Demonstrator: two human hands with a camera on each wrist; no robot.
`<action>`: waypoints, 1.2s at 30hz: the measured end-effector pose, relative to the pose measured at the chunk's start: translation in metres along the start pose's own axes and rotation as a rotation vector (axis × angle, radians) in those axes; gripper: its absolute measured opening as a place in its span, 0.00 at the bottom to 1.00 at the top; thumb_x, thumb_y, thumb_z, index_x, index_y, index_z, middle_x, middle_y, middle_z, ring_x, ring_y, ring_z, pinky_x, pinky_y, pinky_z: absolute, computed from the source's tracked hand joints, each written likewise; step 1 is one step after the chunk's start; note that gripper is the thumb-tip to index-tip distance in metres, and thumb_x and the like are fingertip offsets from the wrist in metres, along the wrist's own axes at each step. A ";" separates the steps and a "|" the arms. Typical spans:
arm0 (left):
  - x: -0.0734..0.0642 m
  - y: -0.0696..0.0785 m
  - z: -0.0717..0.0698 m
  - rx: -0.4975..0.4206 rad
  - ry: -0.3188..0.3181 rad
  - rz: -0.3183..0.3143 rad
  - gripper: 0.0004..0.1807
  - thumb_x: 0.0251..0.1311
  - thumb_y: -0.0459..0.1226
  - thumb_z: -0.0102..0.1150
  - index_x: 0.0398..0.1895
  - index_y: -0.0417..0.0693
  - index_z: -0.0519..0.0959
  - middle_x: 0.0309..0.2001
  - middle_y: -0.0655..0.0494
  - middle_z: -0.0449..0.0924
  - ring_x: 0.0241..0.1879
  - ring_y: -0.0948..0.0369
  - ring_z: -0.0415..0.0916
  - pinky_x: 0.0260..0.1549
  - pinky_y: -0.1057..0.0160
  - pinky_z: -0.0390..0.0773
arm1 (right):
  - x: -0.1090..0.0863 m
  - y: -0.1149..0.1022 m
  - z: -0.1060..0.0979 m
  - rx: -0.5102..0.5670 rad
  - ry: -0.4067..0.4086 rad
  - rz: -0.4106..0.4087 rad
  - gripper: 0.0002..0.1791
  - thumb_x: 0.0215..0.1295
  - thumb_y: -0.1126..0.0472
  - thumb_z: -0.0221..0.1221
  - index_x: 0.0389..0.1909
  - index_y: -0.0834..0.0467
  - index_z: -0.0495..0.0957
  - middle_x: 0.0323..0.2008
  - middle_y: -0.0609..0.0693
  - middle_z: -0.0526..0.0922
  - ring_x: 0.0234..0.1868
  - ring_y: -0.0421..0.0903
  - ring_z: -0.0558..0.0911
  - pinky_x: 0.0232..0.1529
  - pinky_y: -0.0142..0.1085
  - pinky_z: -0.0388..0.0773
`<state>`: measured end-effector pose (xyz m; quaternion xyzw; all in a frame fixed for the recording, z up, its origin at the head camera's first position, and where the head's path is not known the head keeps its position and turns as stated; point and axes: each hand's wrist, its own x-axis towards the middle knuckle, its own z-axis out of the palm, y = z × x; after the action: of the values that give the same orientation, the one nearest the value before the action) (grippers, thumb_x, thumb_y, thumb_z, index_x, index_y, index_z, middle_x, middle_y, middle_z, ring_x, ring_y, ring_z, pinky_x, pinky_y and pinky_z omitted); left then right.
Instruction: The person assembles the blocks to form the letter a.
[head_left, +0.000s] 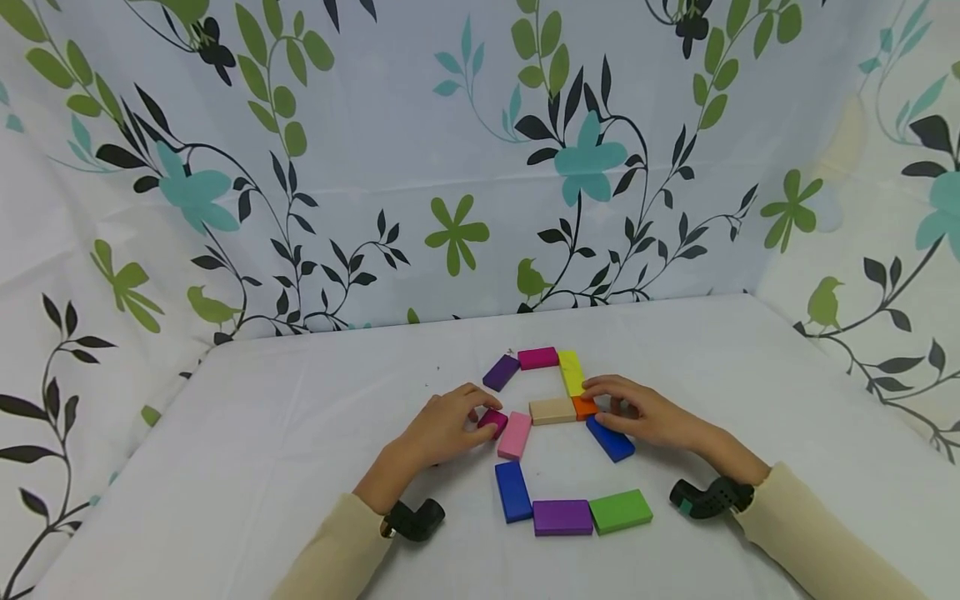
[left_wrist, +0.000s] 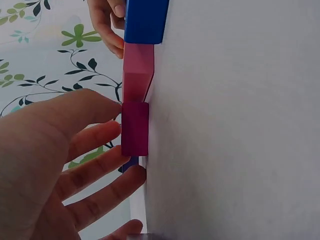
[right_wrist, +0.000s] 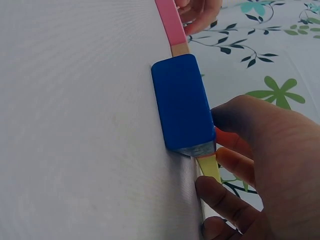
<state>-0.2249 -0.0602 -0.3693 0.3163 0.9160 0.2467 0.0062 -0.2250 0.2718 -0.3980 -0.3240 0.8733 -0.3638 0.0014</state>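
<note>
My left hand [head_left: 444, 427] pinches a small magenta block [head_left: 492, 422] between thumb and fingers; the left wrist view shows this block [left_wrist: 135, 129] end-on at the fingertips. Beside it lies a pink block [head_left: 514, 436]. My right hand [head_left: 651, 414] holds an orange block [head_left: 584, 407] by its edges, its right end hidden by the fingers. A yellow block [head_left: 571, 372] runs up from the orange one, with the index fingertip right at its lower end. Close under the right thumb lies a blue block [right_wrist: 183, 102]. A tan block [head_left: 552, 411] adjoins the orange one on its left.
Farther off lie a purple block [head_left: 501, 372] and a magenta block [head_left: 537, 358]. Nearer are another blue block [head_left: 513, 492], a purple block [head_left: 562, 517] and a green block [head_left: 621, 511]. White cloth [head_left: 262, 433] covers the table; a leaf-patterned curtain [head_left: 375, 167] hangs behind.
</note>
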 end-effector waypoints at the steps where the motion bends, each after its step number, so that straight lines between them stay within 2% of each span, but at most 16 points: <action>1: 0.000 -0.001 0.000 -0.008 -0.011 0.000 0.15 0.63 0.39 0.62 0.52 0.48 0.80 0.49 0.54 0.78 0.41 0.59 0.75 0.45 0.51 0.71 | 0.000 0.000 0.000 0.000 0.000 0.002 0.18 0.68 0.63 0.59 0.58 0.60 0.75 0.63 0.62 0.71 0.40 0.39 0.72 0.37 0.29 0.74; 8: 0.001 -0.005 -0.001 -0.005 -0.077 0.002 0.19 0.60 0.40 0.64 0.55 0.49 0.78 0.51 0.54 0.76 0.43 0.59 0.74 0.50 0.47 0.70 | 0.000 -0.001 0.001 0.002 0.000 0.006 0.18 0.68 0.63 0.59 0.58 0.60 0.75 0.63 0.62 0.71 0.40 0.39 0.72 0.37 0.29 0.74; 13: 0.000 -0.005 -0.001 0.006 -0.073 0.022 0.18 0.60 0.37 0.64 0.54 0.46 0.78 0.50 0.52 0.77 0.43 0.58 0.75 0.49 0.44 0.71 | 0.000 -0.001 0.001 -0.002 0.002 0.003 0.18 0.68 0.63 0.59 0.58 0.60 0.75 0.63 0.62 0.71 0.40 0.38 0.72 0.36 0.29 0.74; 19: 0.000 -0.007 -0.001 -0.004 -0.073 0.019 0.18 0.61 0.38 0.65 0.54 0.46 0.78 0.49 0.53 0.77 0.45 0.57 0.76 0.52 0.43 0.71 | 0.000 -0.002 0.001 -0.004 0.009 -0.019 0.18 0.68 0.64 0.59 0.57 0.62 0.75 0.62 0.63 0.72 0.39 0.39 0.72 0.36 0.29 0.74; 30: 0.000 -0.009 -0.007 -0.020 -0.084 0.010 0.18 0.59 0.39 0.68 0.52 0.47 0.79 0.48 0.54 0.78 0.46 0.57 0.77 0.51 0.50 0.74 | -0.001 -0.005 0.000 -0.002 0.011 -0.017 0.18 0.68 0.64 0.59 0.57 0.62 0.75 0.62 0.63 0.72 0.39 0.38 0.72 0.36 0.29 0.73; 36: 0.001 -0.007 -0.009 -0.010 -0.065 0.017 0.18 0.58 0.40 0.68 0.52 0.48 0.79 0.48 0.55 0.78 0.44 0.58 0.78 0.48 0.52 0.76 | -0.001 -0.006 -0.001 -0.005 0.017 -0.033 0.17 0.68 0.64 0.58 0.57 0.62 0.75 0.61 0.64 0.72 0.39 0.38 0.72 0.35 0.29 0.73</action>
<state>-0.2313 -0.0689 -0.3643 0.3317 0.9114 0.2412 0.0354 -0.2212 0.2696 -0.3939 -0.3352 0.8687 -0.3645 -0.0130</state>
